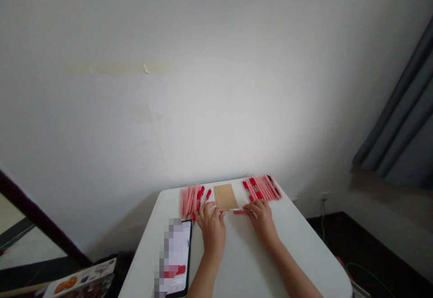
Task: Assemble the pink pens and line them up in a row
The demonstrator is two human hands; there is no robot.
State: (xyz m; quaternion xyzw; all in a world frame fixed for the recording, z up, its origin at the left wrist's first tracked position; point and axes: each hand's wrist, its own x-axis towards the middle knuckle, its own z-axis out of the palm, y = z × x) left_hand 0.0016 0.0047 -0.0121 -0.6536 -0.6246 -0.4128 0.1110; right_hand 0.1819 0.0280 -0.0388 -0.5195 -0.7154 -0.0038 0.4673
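Note:
My left hand (212,228) is over the table with its fingers curled, the thumb and fingertips at the left end of a thin, pale pen part (233,209). The right end of that part meets the pinched fingertips of my right hand (263,220). Just below it, a short pink pen piece (238,212) reaches under my right fingers; whether they grip it too, I cannot tell. Behind the hands lies a brown card or notebook (226,196). Pink and red pens (190,199) are grouped beyond my left hand, and more pens (262,188) lie in a row beyond my right.
A phone (179,259) with a lit, partly blurred screen lies left of my left forearm. The white table (243,271) stands against a pale wall (216,86). A printed box (83,280) is at lower left, and a grey curtain (399,122) hangs at right.

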